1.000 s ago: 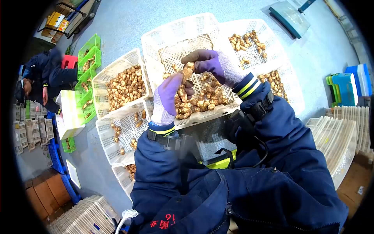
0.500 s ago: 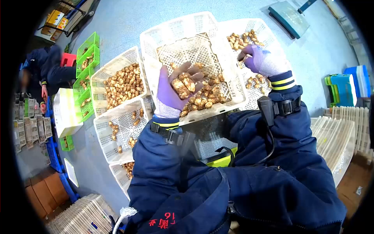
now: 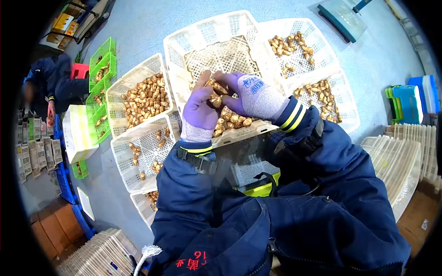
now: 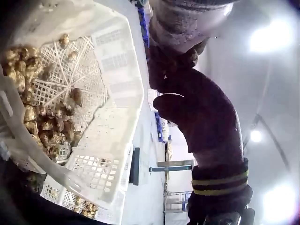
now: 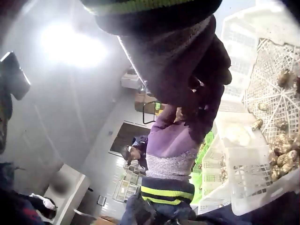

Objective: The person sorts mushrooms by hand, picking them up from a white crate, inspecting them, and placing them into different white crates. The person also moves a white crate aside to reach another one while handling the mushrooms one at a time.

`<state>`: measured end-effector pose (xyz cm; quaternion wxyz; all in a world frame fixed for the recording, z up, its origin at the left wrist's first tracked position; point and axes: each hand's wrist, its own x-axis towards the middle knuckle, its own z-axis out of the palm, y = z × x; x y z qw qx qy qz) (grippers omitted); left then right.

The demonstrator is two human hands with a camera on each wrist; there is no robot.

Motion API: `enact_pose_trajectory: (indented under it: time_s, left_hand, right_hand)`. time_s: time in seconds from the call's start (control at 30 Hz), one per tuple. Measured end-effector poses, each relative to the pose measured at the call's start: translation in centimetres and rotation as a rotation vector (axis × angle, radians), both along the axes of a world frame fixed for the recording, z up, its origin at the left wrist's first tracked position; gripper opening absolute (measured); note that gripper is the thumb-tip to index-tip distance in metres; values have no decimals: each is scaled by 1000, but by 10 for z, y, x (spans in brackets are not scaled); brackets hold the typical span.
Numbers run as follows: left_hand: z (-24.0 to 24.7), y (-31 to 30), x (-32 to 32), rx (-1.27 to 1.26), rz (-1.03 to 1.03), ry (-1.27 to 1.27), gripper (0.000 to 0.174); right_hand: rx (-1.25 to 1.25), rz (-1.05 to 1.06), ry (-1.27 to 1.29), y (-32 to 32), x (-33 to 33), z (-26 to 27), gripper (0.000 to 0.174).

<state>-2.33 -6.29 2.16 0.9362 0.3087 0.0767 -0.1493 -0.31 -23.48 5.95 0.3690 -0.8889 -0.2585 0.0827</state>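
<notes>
Both hands wear purple-and-grey knit gloves and meet over the near side of a large white crate [image 3: 209,23]. My left hand [image 3: 200,112] holds brown, mottled mushrooms [image 3: 215,100] between its thumb and fingers. Thumb and fingers of my right hand [image 3: 258,95] close on a mushroom [image 3: 216,86] at the left hand's fingertips. Part of the mushrooms is hidden behind the fingers. Below the hands, a heap of similar mushrooms [image 3: 232,120] lies in the crate's near part. In the right wrist view, the gloved hands overlap and mostly cover what they hold.
White crates with mushrooms stand to the left [image 3: 113,99] and right [image 3: 354,115]. Green baskets [image 3: 108,60] line the far left, near another person [image 3: 50,83]. A platform scale [image 3: 341,20] is at the back right, with stacked white crates [image 3: 393,165] at the right.
Half a second ago my right hand was over the right-hand crates while the left held mushrooms in its open palm. The right hand has come back left to meet them.
</notes>
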Motion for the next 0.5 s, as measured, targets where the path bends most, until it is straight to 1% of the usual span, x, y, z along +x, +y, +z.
enact_pose_trajectory:
  time_s: [0.07, 0.13, 0.17, 0.2, 0.23, 0.27, 0.3, 0.33, 0.4, 0.43, 0.47, 0.5]
  left_hand:
    - [-10, 1, 2, 66, -31, -53, 50]
    - [-9, -3, 0, 131, -10, -105, 48]
    - [-8, -5, -1, 174, 14, -131, 47]
    - [-8, -5, -3, 217, 39, -157, 45]
    - [-7, -5, -4, 259, 66, -183, 44]
    - [-8, -4, -1, 143, 71, -62, 43]
    - [-8, -1, 2, 26, 76, 59, 42]
    - [-9, 2, 4, -90, 80, 183, 41]
    - [-8, 8, 3, -87, 16, 58, 41]
    - [-6, 10, 2, -85, -17, -5, 41]
    - [-6, 11, 2, -83, -49, -67, 41]
    - [-5, 8, 2, -31, -20, -62, 41]
  right_hand:
    - [-9, -49, -41, 2, 2, -5, 45]
    - [-15, -103, -59, 3, 8, -6, 40]
    - [51, -138, 75, -1, 8, -4, 33]
    - [157, -174, 151, 0, 12, -3, 30]
    - [326, -218, 393, -5, 15, 0, 30]
    - [492, -259, 635, -10, 18, 5, 30]
    - [620, -343, 718, -15, 22, 2, 29]
    - [738, -300, 761, -21, 24, 4, 29]
    - [923, -126, 634, -30, 27, -8, 31]
    - [1034, -114, 823, -34, 34, -12, 33]
    - [1077, -88, 842, -36, 35, -18, 34]
    - [1121, -63, 860, -35, 35, -13, 34]
